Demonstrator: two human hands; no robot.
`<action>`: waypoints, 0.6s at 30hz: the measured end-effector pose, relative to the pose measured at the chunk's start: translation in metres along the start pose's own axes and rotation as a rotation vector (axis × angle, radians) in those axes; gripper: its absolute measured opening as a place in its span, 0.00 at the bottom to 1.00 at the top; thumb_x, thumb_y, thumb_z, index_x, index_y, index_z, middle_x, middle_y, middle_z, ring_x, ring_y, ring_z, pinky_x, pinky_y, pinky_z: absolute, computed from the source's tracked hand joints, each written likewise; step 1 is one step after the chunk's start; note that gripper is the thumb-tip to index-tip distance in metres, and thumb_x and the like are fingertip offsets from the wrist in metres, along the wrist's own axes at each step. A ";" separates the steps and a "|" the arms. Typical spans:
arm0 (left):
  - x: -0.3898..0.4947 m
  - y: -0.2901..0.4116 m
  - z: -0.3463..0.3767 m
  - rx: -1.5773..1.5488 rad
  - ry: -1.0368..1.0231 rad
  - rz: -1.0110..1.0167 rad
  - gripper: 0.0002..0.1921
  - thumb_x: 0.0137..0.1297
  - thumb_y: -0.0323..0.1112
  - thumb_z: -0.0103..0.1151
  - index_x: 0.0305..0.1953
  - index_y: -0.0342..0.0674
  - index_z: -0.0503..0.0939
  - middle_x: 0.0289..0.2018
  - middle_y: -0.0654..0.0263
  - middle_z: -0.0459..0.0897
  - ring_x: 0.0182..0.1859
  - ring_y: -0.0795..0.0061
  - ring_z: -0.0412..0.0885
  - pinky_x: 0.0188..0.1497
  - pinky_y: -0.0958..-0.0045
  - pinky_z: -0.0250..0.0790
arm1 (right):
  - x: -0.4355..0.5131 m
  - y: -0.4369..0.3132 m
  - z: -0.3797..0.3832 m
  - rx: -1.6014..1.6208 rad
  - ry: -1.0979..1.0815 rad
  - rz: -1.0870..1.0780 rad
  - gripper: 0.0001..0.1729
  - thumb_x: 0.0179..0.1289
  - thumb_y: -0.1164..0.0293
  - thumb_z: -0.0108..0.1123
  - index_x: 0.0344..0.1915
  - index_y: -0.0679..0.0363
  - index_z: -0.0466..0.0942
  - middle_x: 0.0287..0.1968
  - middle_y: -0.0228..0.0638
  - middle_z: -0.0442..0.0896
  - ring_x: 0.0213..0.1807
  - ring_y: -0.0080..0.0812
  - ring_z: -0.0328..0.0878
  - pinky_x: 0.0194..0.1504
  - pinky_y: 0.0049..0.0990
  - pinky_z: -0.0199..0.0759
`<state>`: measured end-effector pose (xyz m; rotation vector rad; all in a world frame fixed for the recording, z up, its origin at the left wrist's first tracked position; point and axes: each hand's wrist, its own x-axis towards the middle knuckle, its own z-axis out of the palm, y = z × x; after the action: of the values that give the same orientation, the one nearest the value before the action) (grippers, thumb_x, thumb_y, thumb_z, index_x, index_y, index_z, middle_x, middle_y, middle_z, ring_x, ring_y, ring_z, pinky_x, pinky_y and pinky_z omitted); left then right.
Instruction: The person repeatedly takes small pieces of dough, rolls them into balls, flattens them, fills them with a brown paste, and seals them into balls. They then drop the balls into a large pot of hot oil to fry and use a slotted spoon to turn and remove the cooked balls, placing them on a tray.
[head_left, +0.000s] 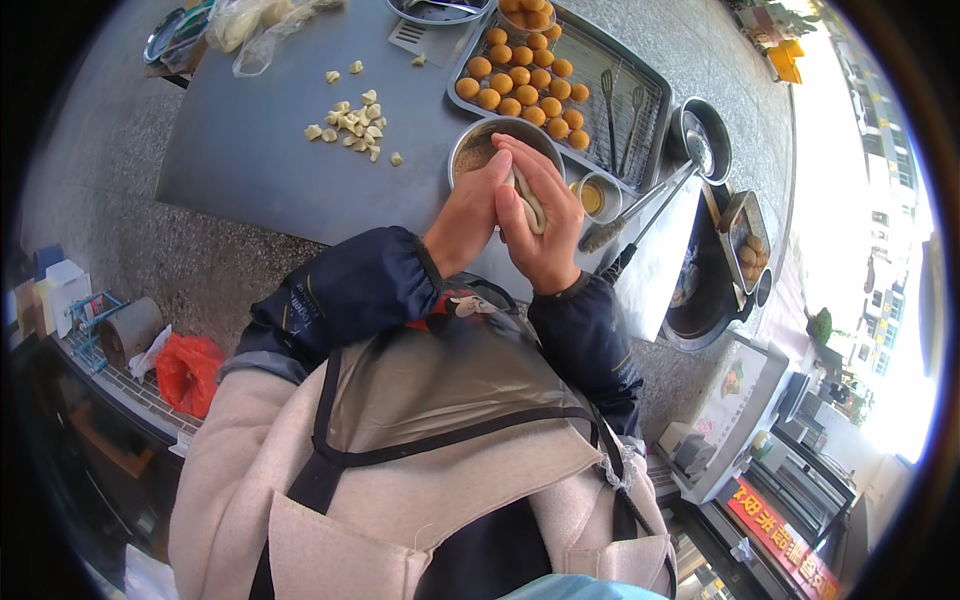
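Note:
My left hand (474, 208) and my right hand (541, 214) meet over the near rim of a steel bowl (454, 146). A pale piece of dough (531, 204) is held between them, lying mostly in the right palm, with part of it hidden by the fingers. The bowl holds a brown, grainy filling or powder (474, 157). Small dough pieces (363, 124) lie in a loose pile on the metal table (247, 142), left of the bowl. Beyond the bowl, round golden-brown balls (526, 95) rest on a wire rack in a tray (651, 161).
A small cup of yellowish liquid (592, 198) stands right of the bowl. Farther right are a brush (604, 234), a long-handled strainer (699, 150) over a pot, and a wok (694, 300). Plastic bags (259, 30) lie at the table's far left.

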<state>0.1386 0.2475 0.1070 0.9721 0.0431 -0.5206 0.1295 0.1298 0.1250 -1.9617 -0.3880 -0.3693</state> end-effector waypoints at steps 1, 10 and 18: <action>-0.001 0.000 -0.002 0.084 -0.023 0.030 0.26 0.76 0.53 0.31 0.41 0.38 0.75 0.30 0.71 0.77 0.33 0.84 0.75 0.33 0.80 0.67 | 0.000 -0.002 0.001 -0.012 0.005 -0.013 0.21 0.60 0.68 0.62 0.51 0.70 0.76 0.52 0.49 0.79 0.54 0.44 0.78 0.57 0.34 0.69; -0.011 -0.007 -0.002 0.395 -0.042 0.471 0.24 0.77 0.46 0.34 0.41 0.32 0.76 0.30 0.64 0.80 0.33 0.74 0.78 0.36 0.72 0.71 | 0.000 -0.016 0.011 0.366 0.044 0.114 0.19 0.73 0.63 0.47 0.41 0.70 0.77 0.46 0.45 0.82 0.51 0.40 0.79 0.54 0.32 0.70; -0.014 -0.004 0.002 0.375 -0.160 0.367 0.27 0.77 0.52 0.30 0.42 0.33 0.75 0.32 0.64 0.78 0.35 0.73 0.78 0.38 0.71 0.71 | -0.001 -0.013 0.002 0.330 -0.019 0.046 0.24 0.72 0.55 0.49 0.39 0.69 0.77 0.54 0.49 0.78 0.64 0.47 0.69 0.63 0.38 0.60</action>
<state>0.1239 0.2496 0.1092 1.2670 -0.3830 -0.2678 0.1235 0.1366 0.1344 -1.6498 -0.3886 -0.2401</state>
